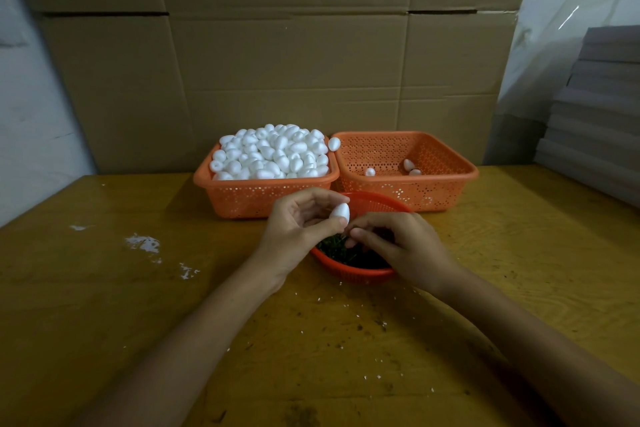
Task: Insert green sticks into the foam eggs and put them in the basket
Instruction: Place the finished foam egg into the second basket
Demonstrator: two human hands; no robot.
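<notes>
Left hand pinched egg over near bowl; right hand fingers bunched beside it, stick unseen, grip unclear. Skewed push might have split foam, or dropped egg short of far-right basket.

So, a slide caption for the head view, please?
Left hand holds a foam egg, right hand beside it, over green sticks.

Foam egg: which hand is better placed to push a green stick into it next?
Right hand, likely: its fingers sit just beneath the foam egg, above the stick bowl; the left hand grips the egg.
</notes>
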